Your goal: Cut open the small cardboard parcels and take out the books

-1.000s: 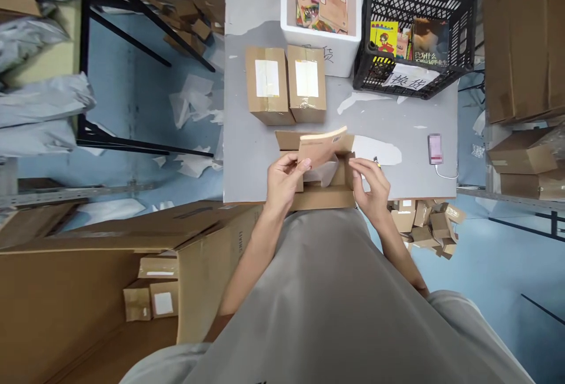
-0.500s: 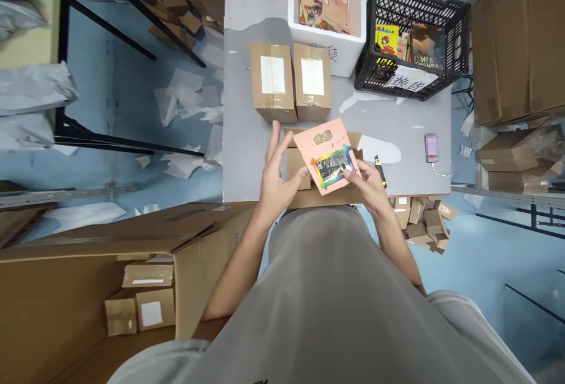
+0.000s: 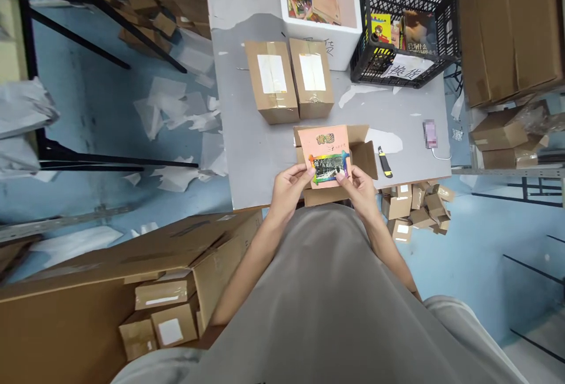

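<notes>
A pink book with a rainbow-framed dark picture on its cover is held upright in front of me. My left hand pinches its left edge, thumb on the cover. On the opposite edge my right hand grips it the same way. Behind and under the book stands an opened cardboard box with its flaps out; the book hides most of its inside. A black and yellow utility knife lies on the table, right of the box.
Two taped cartons with white labels stand farther back on the grey table. Behind them are a white foam bin and a black crate, both holding books. A phone lies at right; a large carton stands at lower left.
My left hand has come in from open and apart to grip the book's left edge. The book has turned from tilted to nearly straight. The view has shifted slightly.
</notes>
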Demonstrator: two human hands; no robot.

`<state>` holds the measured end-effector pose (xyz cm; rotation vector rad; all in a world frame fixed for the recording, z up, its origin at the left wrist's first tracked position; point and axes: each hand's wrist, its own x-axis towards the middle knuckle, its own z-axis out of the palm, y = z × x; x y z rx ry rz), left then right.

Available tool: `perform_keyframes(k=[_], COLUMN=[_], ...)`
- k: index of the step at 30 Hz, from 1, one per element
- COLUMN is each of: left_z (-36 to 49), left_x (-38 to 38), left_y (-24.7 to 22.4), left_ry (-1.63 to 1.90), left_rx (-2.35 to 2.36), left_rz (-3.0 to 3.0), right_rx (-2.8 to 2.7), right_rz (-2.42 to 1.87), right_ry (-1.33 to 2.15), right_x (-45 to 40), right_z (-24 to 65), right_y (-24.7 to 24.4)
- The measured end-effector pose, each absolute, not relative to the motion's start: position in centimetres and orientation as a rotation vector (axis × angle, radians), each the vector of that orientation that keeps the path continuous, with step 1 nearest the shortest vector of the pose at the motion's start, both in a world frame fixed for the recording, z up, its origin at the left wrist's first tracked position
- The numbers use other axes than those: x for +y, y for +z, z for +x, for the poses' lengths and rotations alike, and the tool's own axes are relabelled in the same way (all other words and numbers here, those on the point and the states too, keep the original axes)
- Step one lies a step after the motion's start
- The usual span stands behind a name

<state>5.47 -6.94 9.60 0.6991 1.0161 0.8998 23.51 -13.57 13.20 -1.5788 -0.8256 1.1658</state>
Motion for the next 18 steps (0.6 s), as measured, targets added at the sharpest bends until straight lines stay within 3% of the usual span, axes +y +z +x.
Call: perform_keyframes(k=[3, 7, 12, 18], left_z=[4.6, 4.1, 4.7, 6.4], left_x=[-6.6, -6.9, -8.9, -11.3], left_y=[9.2, 9.3, 10.9, 12.8], left_ry=[0.914, 1.016, 1.164, 1.22], left_rx=[1.012, 1.1, 1.11, 1.04], left_rz=[0.706, 0.846, 1.29, 1.73], right_rx=[-0.862, -1.018, -1.207, -0.983], right_rz=[-1.629, -1.743, -1.677, -1.713], right_ry=[1.04, 0.606, 0.71, 0.725], right_x=[-14.1, -14.8, -15.4, -14.9], right_z=[22.4, 20.6, 17.7, 19.1], right_y=[13.0, 14.2, 14.9, 14.6])
